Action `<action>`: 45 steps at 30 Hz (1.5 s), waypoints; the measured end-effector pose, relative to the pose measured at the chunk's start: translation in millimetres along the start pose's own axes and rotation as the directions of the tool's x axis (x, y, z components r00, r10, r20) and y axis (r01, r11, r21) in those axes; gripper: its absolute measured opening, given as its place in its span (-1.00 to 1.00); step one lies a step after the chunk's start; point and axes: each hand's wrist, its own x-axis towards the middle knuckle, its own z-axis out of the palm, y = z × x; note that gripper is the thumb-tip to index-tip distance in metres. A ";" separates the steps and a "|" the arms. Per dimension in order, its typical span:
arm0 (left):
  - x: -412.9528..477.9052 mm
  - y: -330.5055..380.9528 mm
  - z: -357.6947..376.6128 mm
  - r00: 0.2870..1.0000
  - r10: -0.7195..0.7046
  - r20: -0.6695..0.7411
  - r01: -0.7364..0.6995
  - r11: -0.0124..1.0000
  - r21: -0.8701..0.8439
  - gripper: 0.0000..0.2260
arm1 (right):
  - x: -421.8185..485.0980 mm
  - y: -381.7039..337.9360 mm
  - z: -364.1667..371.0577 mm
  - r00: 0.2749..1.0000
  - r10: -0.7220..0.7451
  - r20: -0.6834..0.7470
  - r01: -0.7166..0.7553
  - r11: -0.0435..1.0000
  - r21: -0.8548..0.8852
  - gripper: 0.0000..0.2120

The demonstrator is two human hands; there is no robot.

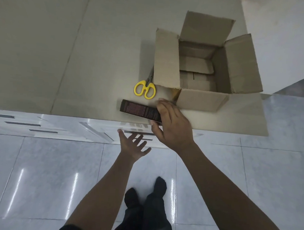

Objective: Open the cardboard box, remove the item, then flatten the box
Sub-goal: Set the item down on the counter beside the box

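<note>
The scissors' [145, 87] blades run behind the box [166, 62] flap; the right hand [171, 126] covers the carton's [139, 110] end, its print probably too small to read.

Indoor domestic or storage-type room, exact kind uncertain. Floor [44, 170] of large glossy pale tiles with thin grout lines, reflecting ceiling lights as bright streaks. A white glossy cabinet [41, 126] with dark slot handles carries a worktop [45, 47] covered by flat cardboard sheets. Plain white wall [284, 33] at right. Household scissors [145, 90] with yellow handles lie on the worktop beside an opened box [203, 64]. The person stands in dark socks [160, 184], without shoes.
</note>
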 end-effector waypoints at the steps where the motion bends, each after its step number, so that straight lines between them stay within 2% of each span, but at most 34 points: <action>1: -1.7 -1.9 -7.9 1.000 -0.006 0.019 0.005 1.000 0.017 -0.21 | -0.1 -0.9 -1.6 1.000 0.003 0.010 -0.003 1.000 0.011 -0.58; 7: -14.2 -24.2 -54.2 0.993 -0.042 0.107 0.040 0.999 0.018 -0.25 | -0.3 -9.3 -6.7 0.996 0.084 0.027 -0.087 0.987 0.136 -0.59; 10: -19.8 -32.4 -74.4 0.988 -0.080 0.135 0.082 0.997 -0.010 -0.26 | -32.4 -23.9 0.2 1.000 -0.002 0.022 -0.003 0.976 0.216 -0.57; 12: -22.7 -36.2 -85.3 0.984 -0.108 0.143 0.112 0.994 -0.017 -0.28 | -71.7 -38.2 10.9 0.995 -0.042 0.091 0.021 0.975 0.219 -0.57; 13: -24.4 -38.2 -90.2 0.981 -0.120 0.151 0.124 0.992 -0.022 -0.28 | -88.0 -42.2 17.5 0.988 0.009 0.151 -0.043 0.973 0.225 -0.59; 16: -30.6 -44.0 -100.3 0.977 -0.145 0.155 0.153 0.987 -0.040 -0.29 | -98.5 -35.3 41.8 0.905 0.275 0.325 -0.346 0.920 0.186 -0.65; 18: -35.6 -43.2 -103.5 0.977 -0.148 0.150 0.158 0.986 -0.056 -0.30 | -89.1 -26.2 56.5 0.835 0.338 0.435 -0.411 0.908 0.084 -0.66; 21: -40.5 -38.4 -98.6 0.977 -0.147 0.155 0.161 0.983 -0.084 -0.34 | -69.8 -17.3 67.4 0.729 0.421 0.540 -0.529 0.847 0.054 -0.63; 23: -51.3 -34.6 -88.5 0.974 -0.144 0.176 0.163 0.982 -0.099 -0.35 | -58.9 -11.9 61.7 0.705 0.439 0.557 -0.542 0.840 0.024 -0.59; 26: -67.4 -38.0 -85.2 0.954 -0.136 0.267 0.184 0.969 -0.165 -0.40 | -58.9 -9.6 53.4 0.721 0.398 0.567 -0.476 0.879 -0.011 -0.60; 29: -77.6 -40.1 -91.2 0.928 -0.102 0.359 0.196 0.952 -0.236 -0.41 | -66.5 -22.5 42.9 0.771 0.267 0.578 -0.367 0.928 0.060 -0.69; 33: -83.2 -31.5 -58.5 0.935 -0.123 0.333 0.194 0.963 -0.188 -0.40 | -58.8 -32.5 4.0 0.884 0.099 0.457 -0.177 0.976 0.130 -0.85; 35: -79.5 -27.3 -43.2 0.949 -0.103 0.297 0.165 0.967 -0.193 -0.40 | -56.6 -37.2 -11.8 0.904 0.065 0.422 -0.149 0.974 0.168 -0.85; 37: -70.1 -21.7 -26.2 0.968 -0.075 0.240 0.125 0.971 -0.202 -0.30 | -56.9 -41.2 -23.9 0.911 0.074 0.405 -0.172 0.962 0.212 -0.83; 39: -59.4 -17.1 -4.4 0.981 -0.056 0.184 0.094 0.974 -0.205 -0.26 | -54.2 -39.2 -38.7 0.918 0.156 0.364 -0.256 0.936 0.243 -0.81; 42: -51.8 -10.0 29.3 0.985 -0.030 0.172 0.066 0.976 -0.207 -0.33 | -42.7 -27.6 -59.3 0.898 0.345 0.271 -0.416 0.868 0.271 -0.81; 45: -61.0 -9.1 48.4 0.985 -0.020 0.170 0.046 0.987 -0.152 -0.38 | -31.6 -13.8 -80.2 0.879 0.409 0.244 -0.465 0.848 0.256 -0.75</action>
